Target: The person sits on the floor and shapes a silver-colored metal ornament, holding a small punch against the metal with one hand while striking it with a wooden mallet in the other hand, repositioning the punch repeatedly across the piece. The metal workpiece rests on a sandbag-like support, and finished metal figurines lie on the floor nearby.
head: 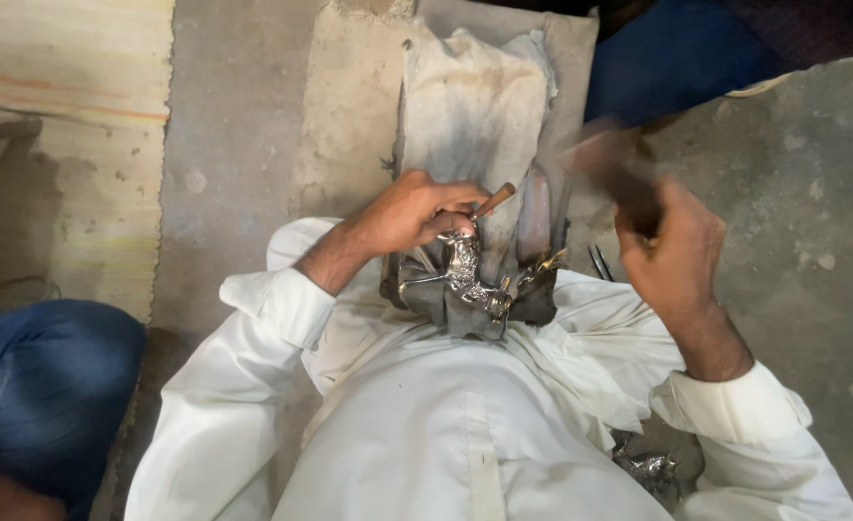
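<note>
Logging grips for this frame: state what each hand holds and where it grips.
Left hand pinches a wooden-handled tool at its shaft, against the silver figurine. Right hand grips a blurred dark tool handle near its lower end.

Clearance about my hands: tight at centre, open to the right.
My left hand crowds the metal figurine; my right hand hangs apart. Bare concrete floor lies open rightward; blue cloth blocks the left, loose metal pieces lie lower right.
</note>
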